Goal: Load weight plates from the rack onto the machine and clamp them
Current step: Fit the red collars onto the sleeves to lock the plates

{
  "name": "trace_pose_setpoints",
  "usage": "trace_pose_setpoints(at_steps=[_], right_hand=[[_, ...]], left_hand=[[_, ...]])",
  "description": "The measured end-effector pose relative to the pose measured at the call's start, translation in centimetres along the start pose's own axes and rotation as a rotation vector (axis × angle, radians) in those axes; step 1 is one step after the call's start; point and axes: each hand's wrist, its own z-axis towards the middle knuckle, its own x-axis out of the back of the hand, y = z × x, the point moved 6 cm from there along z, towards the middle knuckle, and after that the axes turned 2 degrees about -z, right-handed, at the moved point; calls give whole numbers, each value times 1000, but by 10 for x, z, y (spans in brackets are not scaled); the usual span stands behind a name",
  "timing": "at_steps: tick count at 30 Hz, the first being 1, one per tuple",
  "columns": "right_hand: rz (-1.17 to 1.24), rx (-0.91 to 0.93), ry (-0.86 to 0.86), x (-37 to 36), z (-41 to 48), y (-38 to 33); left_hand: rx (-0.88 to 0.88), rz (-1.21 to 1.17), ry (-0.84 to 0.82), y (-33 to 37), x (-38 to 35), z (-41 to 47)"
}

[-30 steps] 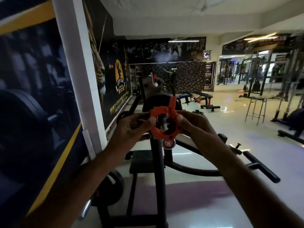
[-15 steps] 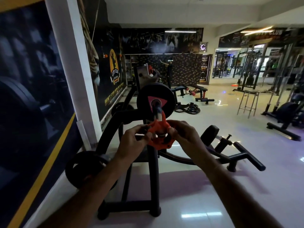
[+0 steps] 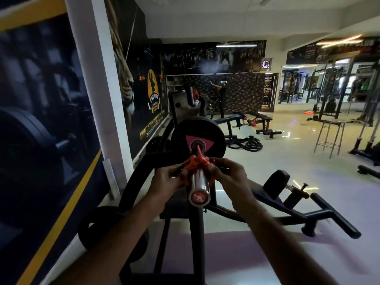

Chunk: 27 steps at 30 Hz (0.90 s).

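Head camera view: an orange clamp (image 3: 198, 168) is seen ringed around a chrome bar (image 3: 199, 183) at the centre. It is gripped by the left hand (image 3: 166, 179) from 9 o'clock and by the right hand (image 3: 230, 175) from 3 o'clock, fingers curled on it. A black weight plate (image 3: 181, 138) is loaded on the bar at 12 o'clock, behind the clamp.

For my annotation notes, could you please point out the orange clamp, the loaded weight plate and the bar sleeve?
orange clamp (image 3: 195, 163): head view, upper part of its orange body.
weight plate (image 3: 219, 138): head view, black face right of the hub.
bar sleeve (image 3: 199, 197): head view, its red end cap.
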Motion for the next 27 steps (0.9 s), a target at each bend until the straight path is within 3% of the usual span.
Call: trace_pose_setpoints(at_steps=[9,13,22,27], right_hand=[[-75,-186,97,5,97,40],[-181,-273,120,11,130,51],[-212,-385,-222,10,150,40],[-469,-490,-427,-6,158,7]], left_hand=[[260,-293,104,-32,-4,102],[399,-399,22,-48,-13,133],[403,-461,-73,-62,-13,149],[386,-420,-125,-58,-16,145]])
